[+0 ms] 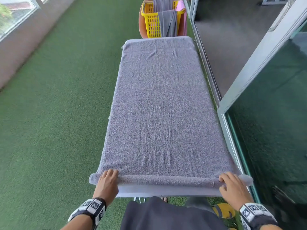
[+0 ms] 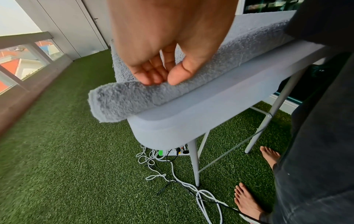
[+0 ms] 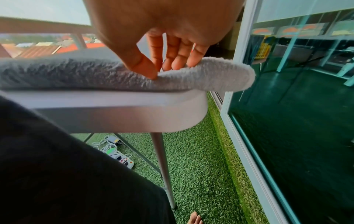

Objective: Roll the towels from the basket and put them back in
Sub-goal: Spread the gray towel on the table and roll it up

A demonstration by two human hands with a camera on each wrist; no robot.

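A grey towel (image 1: 159, 105) lies spread lengthwise over the white table (image 1: 166, 190). Its near end is turned into a thin roll (image 1: 166, 180) along the table's front edge. My left hand (image 1: 108, 178) grips the roll's left end, fingers curled over the top and thumb on the near side (image 2: 162, 80). At the right end my right hand (image 1: 230, 185) does the same, thumb pressed into the pile (image 3: 164, 71). Both roll ends overhang the table's corners (image 2: 114, 103) (image 3: 229, 75). Past the far end stands the yellow basket (image 1: 151, 19), with a grey towel (image 1: 167, 22) and a pink one (image 1: 181, 9) draped from it.
The basket sits on an orange seat (image 1: 141, 27). A glass sliding door and its frame (image 1: 274, 113) run close along the table's right side. Green artificial turf (image 1: 58, 113) stretches to the left. Cables and a power strip (image 2: 172, 153) lie under the table by my bare feet (image 2: 247, 201).
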